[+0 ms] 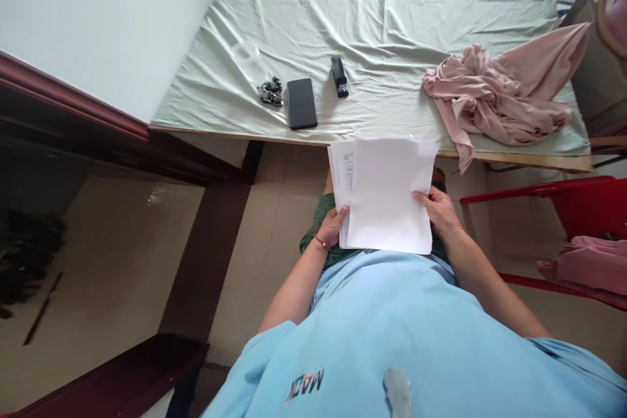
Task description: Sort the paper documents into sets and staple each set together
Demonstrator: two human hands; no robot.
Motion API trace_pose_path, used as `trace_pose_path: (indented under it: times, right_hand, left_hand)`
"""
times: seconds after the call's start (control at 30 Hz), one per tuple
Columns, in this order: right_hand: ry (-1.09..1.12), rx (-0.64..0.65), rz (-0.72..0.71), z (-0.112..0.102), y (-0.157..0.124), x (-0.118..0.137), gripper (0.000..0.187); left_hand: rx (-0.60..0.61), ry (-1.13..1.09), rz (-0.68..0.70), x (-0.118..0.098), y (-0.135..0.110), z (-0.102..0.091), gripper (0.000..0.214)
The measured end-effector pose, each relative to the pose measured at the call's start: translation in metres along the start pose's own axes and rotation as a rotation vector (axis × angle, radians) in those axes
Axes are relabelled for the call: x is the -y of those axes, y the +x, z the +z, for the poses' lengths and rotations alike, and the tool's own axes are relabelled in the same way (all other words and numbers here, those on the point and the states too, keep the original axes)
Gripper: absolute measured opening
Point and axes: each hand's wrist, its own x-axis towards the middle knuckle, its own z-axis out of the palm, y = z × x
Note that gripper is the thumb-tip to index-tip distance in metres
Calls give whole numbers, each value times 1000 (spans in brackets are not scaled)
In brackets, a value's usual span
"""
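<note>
Head view, left grip: left hand (334, 225) closed on the near left corner of the paper stack (386, 196), thumb on top, fingers hidden beneath.
Head view, right grip: right hand (441, 212) closed on the stack's right edge, thumb across the top sheet.
Stack: held between both grips over the lap, sheets fanned on the left, long axis running away from the body, far edge reaching the table (392, 6) edge.
Beyond the grips: stapler (339, 76), phone (301, 103) and binder clips (271, 91) lie ahead on the table, nearer the left grip.
Right of the grips: pink cloth (494, 98) ahead, red chair (578, 202) alongside.
</note>
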Motion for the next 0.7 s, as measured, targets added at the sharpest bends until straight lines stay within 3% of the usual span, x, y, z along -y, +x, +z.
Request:
trace_pose_path:
  times: [0.33,0.7]
  right_hand:
    - [-12,-77,-16,-13,8,-5,44]
    - [83,-205,-113,-39,10,9,49]
  left_hand:
    - [3,-102,77,0,1,3,60]
    - [34,-131,55,-1,1,0,60]
